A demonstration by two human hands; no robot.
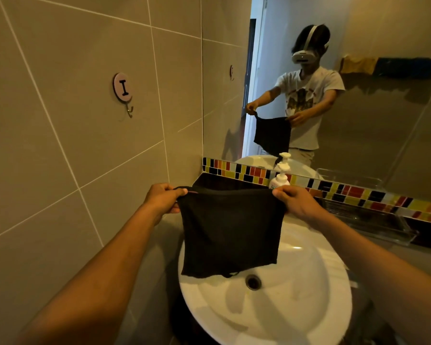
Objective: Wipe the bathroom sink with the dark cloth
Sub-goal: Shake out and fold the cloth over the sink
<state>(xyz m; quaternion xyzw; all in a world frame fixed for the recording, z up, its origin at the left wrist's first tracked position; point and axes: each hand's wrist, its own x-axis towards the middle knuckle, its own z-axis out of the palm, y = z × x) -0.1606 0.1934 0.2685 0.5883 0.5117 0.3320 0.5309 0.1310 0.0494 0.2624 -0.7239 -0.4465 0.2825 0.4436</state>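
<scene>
The dark cloth [229, 232] hangs spread flat in the air above the back half of the round white sink [296, 310]. My left hand [163, 199] pinches its top left corner and my right hand [296, 202] pinches its top right corner. The cloth's lower edge dangles just above the basin, close to the drain [253, 282]. The cloth hides the tap and the rear of the basin.
A white pump soap bottle [280, 178] stands behind the cloth by the mosaic tile strip [346, 192]. A clear tray [373, 220] lies on the counter at right. The mirror [358, 108] shows a person holding the cloth. A wall hook [123, 92] is on the left tiles.
</scene>
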